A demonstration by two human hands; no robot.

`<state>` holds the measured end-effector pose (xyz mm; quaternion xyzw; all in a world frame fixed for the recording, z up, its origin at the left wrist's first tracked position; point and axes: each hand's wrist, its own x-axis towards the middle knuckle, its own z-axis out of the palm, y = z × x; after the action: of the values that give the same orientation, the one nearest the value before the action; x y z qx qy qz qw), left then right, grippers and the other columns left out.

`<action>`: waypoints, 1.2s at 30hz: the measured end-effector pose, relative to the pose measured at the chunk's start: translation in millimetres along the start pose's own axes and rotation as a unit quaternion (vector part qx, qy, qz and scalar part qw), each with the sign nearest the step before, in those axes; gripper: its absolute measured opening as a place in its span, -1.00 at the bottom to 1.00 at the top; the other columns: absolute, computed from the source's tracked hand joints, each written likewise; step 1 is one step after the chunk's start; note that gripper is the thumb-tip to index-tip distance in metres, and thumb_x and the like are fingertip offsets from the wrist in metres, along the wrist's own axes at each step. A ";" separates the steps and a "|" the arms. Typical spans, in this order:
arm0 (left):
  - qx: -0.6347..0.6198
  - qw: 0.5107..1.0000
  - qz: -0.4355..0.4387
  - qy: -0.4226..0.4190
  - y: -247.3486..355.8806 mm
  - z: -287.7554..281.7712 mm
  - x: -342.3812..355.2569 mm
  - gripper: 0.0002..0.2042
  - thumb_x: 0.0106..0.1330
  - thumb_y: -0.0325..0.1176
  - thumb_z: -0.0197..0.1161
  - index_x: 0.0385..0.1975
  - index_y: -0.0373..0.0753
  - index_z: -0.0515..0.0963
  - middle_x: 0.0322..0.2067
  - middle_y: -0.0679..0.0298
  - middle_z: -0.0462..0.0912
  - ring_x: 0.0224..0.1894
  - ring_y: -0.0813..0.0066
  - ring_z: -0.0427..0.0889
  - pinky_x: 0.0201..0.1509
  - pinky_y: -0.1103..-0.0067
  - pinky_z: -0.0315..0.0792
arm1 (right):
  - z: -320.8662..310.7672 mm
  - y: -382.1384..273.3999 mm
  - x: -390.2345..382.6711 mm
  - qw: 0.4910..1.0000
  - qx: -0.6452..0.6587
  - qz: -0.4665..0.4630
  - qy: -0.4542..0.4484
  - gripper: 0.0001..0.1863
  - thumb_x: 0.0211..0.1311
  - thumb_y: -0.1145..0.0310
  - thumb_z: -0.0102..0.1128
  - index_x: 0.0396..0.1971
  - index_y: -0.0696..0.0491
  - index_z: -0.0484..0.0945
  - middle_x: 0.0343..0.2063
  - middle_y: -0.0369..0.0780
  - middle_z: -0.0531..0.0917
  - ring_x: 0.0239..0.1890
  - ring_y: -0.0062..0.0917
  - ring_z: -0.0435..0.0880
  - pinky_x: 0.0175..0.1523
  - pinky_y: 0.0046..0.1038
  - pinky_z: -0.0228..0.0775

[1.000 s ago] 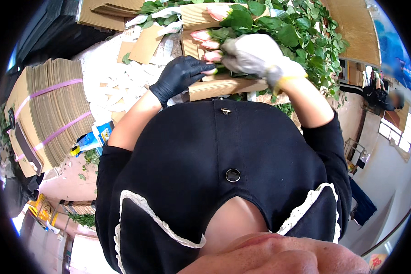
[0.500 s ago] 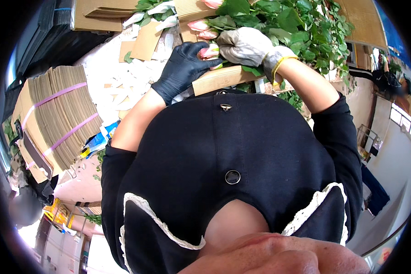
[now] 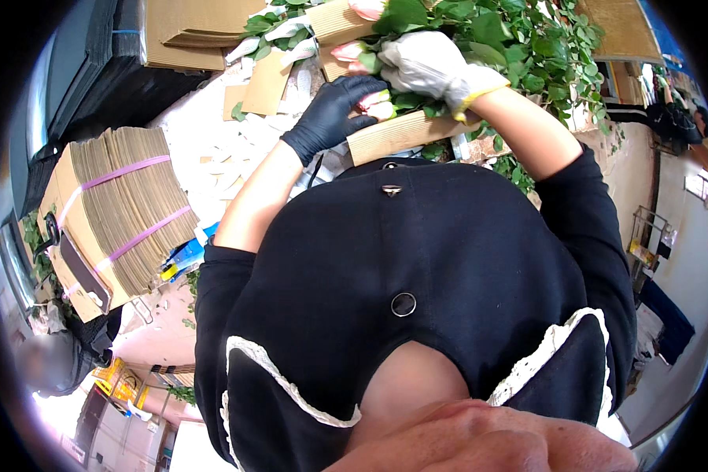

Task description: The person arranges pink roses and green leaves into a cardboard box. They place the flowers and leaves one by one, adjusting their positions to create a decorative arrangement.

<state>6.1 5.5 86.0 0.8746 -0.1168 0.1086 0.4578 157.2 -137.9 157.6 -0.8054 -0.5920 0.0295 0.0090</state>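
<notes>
My left hand (image 3: 334, 118), in a black glove, curls its fingers around a pink rose (image 3: 379, 105) whose petals show between thumb and fingers. Close to its right is my right hand (image 3: 426, 69), in a pale glove with a yellow cuff edge. Its fingers are bent inward over the leafy stems, and their tips are partly hidden. More pink roses (image 3: 352, 55) lie just beyond the left hand, beside the right hand's fingers. A strip of corrugated cardboard (image 3: 401, 135) lies on the near side of the roses, below both hands.
Green rose leaves (image 3: 519, 47) spread over the far right. Another cardboard piece (image 3: 342, 22) lies beyond the roses. White scraps (image 3: 212, 145) litter the surface at left. A strapped stack of cardboard (image 3: 126, 204) stands at far left, and a person (image 3: 55, 362) is at lower left.
The whole view has shifted slightly, with the surroundings moving rightward. My right hand has moved a little farther and leftward relative to the roses. My left hand stays around its rose.
</notes>
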 end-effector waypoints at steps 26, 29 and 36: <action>0.042 0.994 -0.081 0.067 -19.3 21.7 7.5 -0.58 0.08 -0.22 0.45 -0.03 -0.13 0.61 -0.01 0.11 0.57 0.07 0.14 0.50 0.19 0.36 0.34 | -8.0 30.8 -22.0 0.975 0.194 0.081 -0.064 -0.64 0.15 0.18 0.03 -0.13 0.01 0.63 -0.27 -0.02 0.69 -0.18 -0.14 0.68 -0.01 -0.22 0.51; 0.042 0.993 -0.078 0.076 -17.2 21.9 6.0 -0.62 0.07 -0.22 0.46 -0.08 -0.11 0.63 -0.07 0.19 0.62 0.04 0.19 0.52 0.17 0.37 0.35 | -43.1 48.0 -50.0 0.974 0.041 0.163 -0.151 -0.64 0.16 0.16 0.02 -0.16 0.02 0.63 -0.28 -0.03 0.69 -0.20 -0.14 0.69 -0.05 -0.21 0.54; -0.002 0.988 -0.102 0.118 -18.0 28.1 3.0 -0.50 0.05 -0.20 0.47 0.01 -0.17 0.55 -0.14 0.10 0.57 -0.02 0.13 0.51 0.11 0.36 0.39 | -90.1 3.7 -54.2 0.989 0.091 0.117 0.030 -0.61 0.21 0.12 0.08 -0.02 -0.02 0.55 -0.46 -0.08 0.69 -0.37 -0.15 0.68 -0.21 -0.19 0.52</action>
<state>16.7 -8.1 57.2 0.8622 0.0279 0.1632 0.4788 149.9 -188.9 249.4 -0.8653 -0.4884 0.0601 0.0960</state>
